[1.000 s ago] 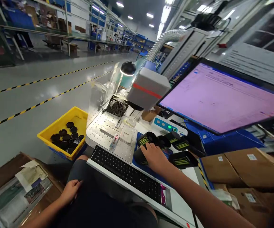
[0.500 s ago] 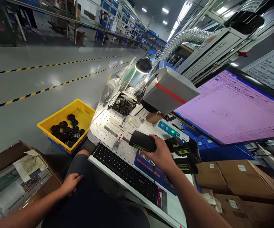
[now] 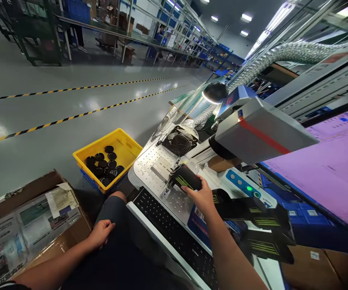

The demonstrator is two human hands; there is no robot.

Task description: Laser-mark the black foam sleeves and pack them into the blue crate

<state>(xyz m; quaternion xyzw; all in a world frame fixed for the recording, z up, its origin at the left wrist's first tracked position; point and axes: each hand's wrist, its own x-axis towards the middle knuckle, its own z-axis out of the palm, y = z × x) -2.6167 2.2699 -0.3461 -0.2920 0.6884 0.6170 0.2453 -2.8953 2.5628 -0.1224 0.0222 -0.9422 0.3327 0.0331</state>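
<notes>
My right hand point(image 3: 202, 196) grips a black, rounded, case-like piece point(image 3: 188, 178) with yellow-green lines on its side. Its far end is at a small metal fixture point(image 3: 167, 191) on the perforated metal plate point(image 3: 146, 164); whether the two touch I cannot tell. To the right of that hand lie several similar black pieces point(image 3: 266, 246) with the same lines. Down on my thigh rests my left hand point(image 3: 101, 233), its fingers loosely curled with nothing visible in them. A grey machine head with a red stripe point(image 3: 264, 131) overhangs the plate.
A yellow bin point(image 3: 133, 143) holding several round black parts point(image 3: 112, 164) stands left of the bench. Nearer me is an open cardboard box point(image 3: 71, 237). A keyboard point(image 3: 170, 231), a fan point(image 3: 180, 143), a control box with a green light point(image 3: 232, 177) and a monitor point(image 3: 336, 173) surround the plate.
The black piece in my right hand has moved forward and left, from above the plate's near side to the metal fixture. My left hand stays on the thigh. The view has turned left.
</notes>
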